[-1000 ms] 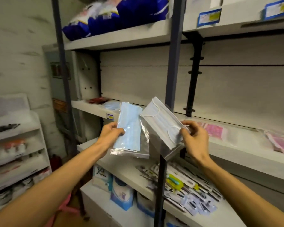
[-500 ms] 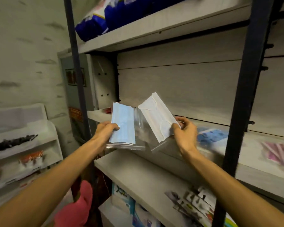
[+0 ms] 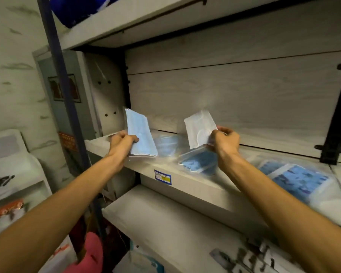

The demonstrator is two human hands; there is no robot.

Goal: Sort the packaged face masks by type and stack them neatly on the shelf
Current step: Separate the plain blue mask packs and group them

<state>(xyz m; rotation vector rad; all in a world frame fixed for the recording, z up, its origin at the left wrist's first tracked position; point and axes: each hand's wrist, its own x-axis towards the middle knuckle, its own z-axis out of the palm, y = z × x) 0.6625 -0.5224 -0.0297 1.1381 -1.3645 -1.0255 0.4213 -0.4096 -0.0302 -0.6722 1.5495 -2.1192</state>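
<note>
My left hand (image 3: pixel 121 141) grips a light blue face mask in a clear packet (image 3: pixel 139 134), held upright over the left end of the middle shelf (image 3: pixel 195 186). My right hand (image 3: pixel 224 142) grips a white packaged mask (image 3: pixel 200 131), tilted, a little above the shelf. On the shelf between and below my hands lie packets of blue masks (image 3: pixel 166 144) (image 3: pixel 200 162). Further right lie blue patterned mask packets (image 3: pixel 299 180).
A dark upright post (image 3: pixel 63 91) stands left of my left arm and a black bracket (image 3: pixel 335 134) at the right. A price label (image 3: pixel 162 177) sits on the shelf's front edge. The lower shelf (image 3: pixel 165 223) carries small packaged items at the right. White racks stand at far left.
The view has swung left and closer to the middle shelf. My hands have moved apart and forward over the shelf, each still holding its mask packet.
</note>
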